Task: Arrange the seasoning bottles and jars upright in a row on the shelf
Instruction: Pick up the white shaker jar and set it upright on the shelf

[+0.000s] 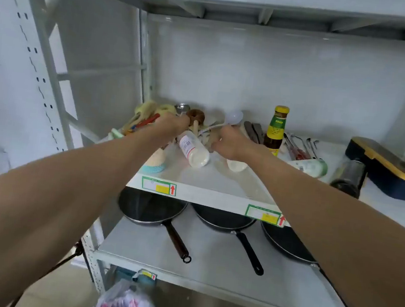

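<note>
both hands reach onto the middle shelf [218, 180] at frame centre. the left hand [173, 124] is closed on the top of a white bottle [193, 151] that tilts toward the shelf's front edge. the right hand [233, 143] is curled over a white jar [236, 165]; whether it grips it i cannot tell. right of it a dark sauce bottle [274, 131] stands upright, and a pale bottle [311, 167] and dark jar [349, 177] lie flat. bare shelf lies along the front edge.

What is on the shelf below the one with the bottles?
Three dark frying pans stand side by side on the lower shelf, handles toward the front. The upper shelf edge covers their back parts.
</note>
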